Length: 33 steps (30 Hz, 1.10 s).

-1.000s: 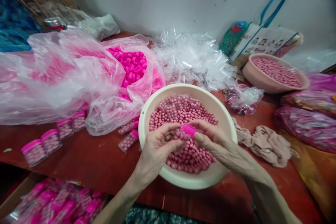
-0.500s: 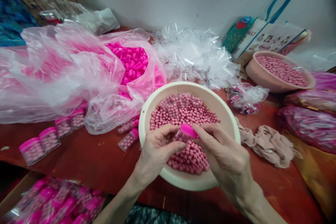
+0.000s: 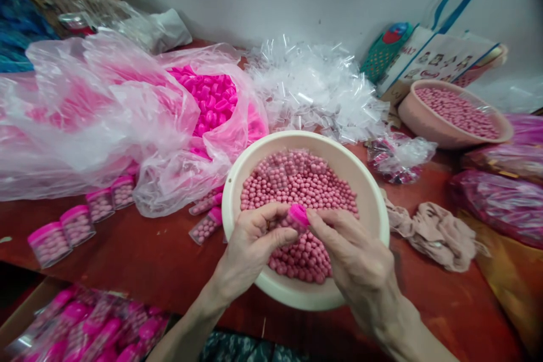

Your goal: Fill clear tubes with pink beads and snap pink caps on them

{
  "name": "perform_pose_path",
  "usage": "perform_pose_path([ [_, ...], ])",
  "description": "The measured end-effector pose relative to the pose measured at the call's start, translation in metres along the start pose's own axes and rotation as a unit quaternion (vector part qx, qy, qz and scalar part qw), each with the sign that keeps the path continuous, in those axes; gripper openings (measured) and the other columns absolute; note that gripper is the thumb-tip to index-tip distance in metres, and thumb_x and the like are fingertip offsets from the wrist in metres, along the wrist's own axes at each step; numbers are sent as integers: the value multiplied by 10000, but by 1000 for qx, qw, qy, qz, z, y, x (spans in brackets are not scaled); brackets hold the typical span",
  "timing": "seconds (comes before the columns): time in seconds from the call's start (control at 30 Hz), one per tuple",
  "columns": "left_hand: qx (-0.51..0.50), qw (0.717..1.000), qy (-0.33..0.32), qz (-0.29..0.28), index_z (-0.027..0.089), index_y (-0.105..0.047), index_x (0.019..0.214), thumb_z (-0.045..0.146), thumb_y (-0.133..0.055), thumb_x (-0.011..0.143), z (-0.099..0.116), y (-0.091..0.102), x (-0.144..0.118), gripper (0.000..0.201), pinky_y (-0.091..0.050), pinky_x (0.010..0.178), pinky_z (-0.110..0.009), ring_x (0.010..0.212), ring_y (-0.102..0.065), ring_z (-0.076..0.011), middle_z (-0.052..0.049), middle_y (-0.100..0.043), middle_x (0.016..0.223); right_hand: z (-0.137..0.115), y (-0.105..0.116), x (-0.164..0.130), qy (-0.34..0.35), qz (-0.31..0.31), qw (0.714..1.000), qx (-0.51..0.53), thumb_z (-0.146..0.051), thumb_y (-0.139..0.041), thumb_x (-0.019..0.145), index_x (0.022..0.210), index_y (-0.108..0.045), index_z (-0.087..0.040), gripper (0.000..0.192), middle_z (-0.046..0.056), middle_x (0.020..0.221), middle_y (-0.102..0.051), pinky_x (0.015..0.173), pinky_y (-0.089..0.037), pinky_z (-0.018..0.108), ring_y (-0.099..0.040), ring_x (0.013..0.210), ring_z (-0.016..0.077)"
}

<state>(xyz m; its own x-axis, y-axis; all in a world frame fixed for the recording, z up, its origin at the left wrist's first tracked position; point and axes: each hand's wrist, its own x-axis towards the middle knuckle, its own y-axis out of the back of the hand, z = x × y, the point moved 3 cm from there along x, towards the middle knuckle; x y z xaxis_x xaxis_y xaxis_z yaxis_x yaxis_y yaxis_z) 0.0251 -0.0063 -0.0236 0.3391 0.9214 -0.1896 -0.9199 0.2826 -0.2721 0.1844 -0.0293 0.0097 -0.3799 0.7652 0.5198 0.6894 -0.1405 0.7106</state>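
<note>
Left hand (image 3: 250, 246): a small clear tube (image 3: 283, 223) is being held over the cream bowl (image 3: 237, 181), the fingers being closed round its body.
Right hand (image 3: 360, 263): a bright pink cap (image 3: 298, 214) is being pinched between thumb and fingertips and is being pressed against the mouth of the tube.
Hands together: the two hands are being kept close, meeting at the cap, just above the heap of pink beads (image 3: 297, 192).
Tube: its fill cannot be told exactly, since most of it is being hidden by the fingers; pink beads are being glimpsed inside.
Step in hand: by the look of it, the capping of a filled tube is being carried out, the cap being seated but perhaps not yet pushed home.
Next move calls for: a straight, firm push along the tube's axis is being asked for, with the tube being kept upright so that no beads are being spilled.
Bowl: it is being rested on the red bench (image 3: 139, 260), directly under the hands.
Capped tubes (image 3: 63, 235): a row is being kept on the bench to the left; a few more are lying beside the bowl.
Plastic bag of caps (image 3: 207, 96): it is being left open behind the bowl, to the left.
Second bowl (image 3: 424, 124): more beads are being held in it, far right.
Cloth (image 3: 436, 232): it is lying crumpled to the right of the cream bowl.
</note>
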Motion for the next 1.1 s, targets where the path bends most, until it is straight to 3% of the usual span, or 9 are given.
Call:
perform_pose_path([
  [0.23, 25, 1000, 5, 6, 178, -662, 950, 194, -628, 796, -2, 0, -1, 159, -452, 717, -200, 782, -556, -114, 3, -600, 802, -1, -2, 7, 45, -27, 999, 12, -57, -512, 840, 1174, -544, -126, 342, 96, 918, -620, 651, -511, 237, -592, 817, 151],
  [0.3, 21, 1000, 5, 14, 196, -622, 1029, 180, -610, 805, 0, -1, 0, 225, -449, 697, -191, 779, -545, -110, 3, -596, 828, -4, -5, 9, 27, -36, 998, -51, -181, -558, 846, 1115, -556, -86, 286, 112, 892, -624, 675, -511, 290, -587, 807, 187],
  [0.4, 45, 999, -7, 23, 257, -522, 1197, 169, -576, 824, 3, -2, 0, 387, -441, 675, -180, 766, -527, -103, 15, -574, 838, -7, -17, 8, -10, -56, 985, -163, -374, -569, 830, 1036, -558, -68, 369, 123, 843, -616, 711, -481, 395, -567, 792, 247],
  [0.5, 103, 994, -34, 22, 253, -539, 1191, 186, -537, 852, 4, -2, -1, 346, -438, 727, -189, 838, -528, -122, 3, -562, 854, -10, -28, 6, -22, -55, 974, -219, -437, -528, 837, 1003, -550, -86, 389, 119, 832, -604, 714, -455, 395, -549, 778, 252],
  [0.83, 30, 997, -52, 39, 181, -574, 1071, 178, -561, 833, 2, 0, -5, 239, -440, 775, -206, 876, -547, -135, -17, -587, 896, -26, -22, 29, 123, -83, 954, -260, -290, -390, 906, 927, -596, -129, 262, 85, 708, -577, 710, -420, 352, -501, 659, 202],
  [1.0, 27, 998, -42, 45, 174, -569, 1085, 187, -557, 832, 3, -1, -6, 253, -443, 762, -217, 884, -552, -153, -28, -593, 888, -18, -24, 22, 114, -99, 958, -243, -140, -321, 862, 892, -598, -139, 279, 88, 676, -573, 664, -427, 359, -479, 603, 208],
  [1.1, 23, 998, -29, 56, 182, -524, 1163, 185, -559, 826, 3, -2, -4, 339, -444, 735, -214, 855, -545, -143, -29, -586, 909, -13, -28, 19, 44, -80, 975, -205, -246, -378, 858, 924, -574, -131, 236, 109, 750, -585, 682, -442, 370, -517, 686, 231],
])
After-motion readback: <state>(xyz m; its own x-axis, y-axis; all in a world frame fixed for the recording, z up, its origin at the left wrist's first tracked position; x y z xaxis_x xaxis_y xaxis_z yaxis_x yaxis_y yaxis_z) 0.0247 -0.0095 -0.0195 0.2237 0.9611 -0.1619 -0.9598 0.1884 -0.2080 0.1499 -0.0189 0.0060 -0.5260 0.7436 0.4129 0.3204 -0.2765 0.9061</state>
